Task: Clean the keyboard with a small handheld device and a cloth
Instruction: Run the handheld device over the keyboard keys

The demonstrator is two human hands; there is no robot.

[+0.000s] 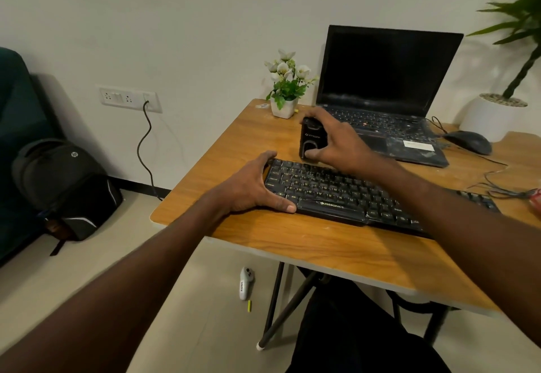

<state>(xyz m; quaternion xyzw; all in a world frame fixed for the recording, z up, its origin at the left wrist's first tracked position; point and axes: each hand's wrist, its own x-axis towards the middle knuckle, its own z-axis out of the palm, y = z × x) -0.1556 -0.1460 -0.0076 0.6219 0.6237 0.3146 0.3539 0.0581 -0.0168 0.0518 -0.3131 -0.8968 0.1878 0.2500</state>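
Head view. The right hand point(333, 141) was clamped on a small black handheld device point(311, 141): the fingers curled over its top and the thumb pressed against its lower front face. The device stood upright on the wooden table point(263, 241), just behind the keyboard point(351, 194) and near that keyboard's far left corner. The right forearm crossed above the keyboard's right half, running from the lower right of the frame; whether it touched the keys could not be told.

The left hand point(254, 188) gripped the keyboard's left end. Its fingers were bent around the far left corner and its thumb lay along the near edge, touching the front rim left of the brand label. The left arm reached in straight from the lower left, with the wrist over the table edge.

The keyboard, black, lay flat on the table and angled, its right end trailing toward the frame's right side. Behind the keyboard stood an open laptop point(386, 85) with a dark screen. A black mouse point(468, 141) sat behind the keyboard's right end, beside the laptop. A small potted flower point(285, 85) stood behind the keyboard's left end, near the table's far corner. Left of the keyboard, off the table, a black backpack point(67, 185) rested on the floor against the wall.
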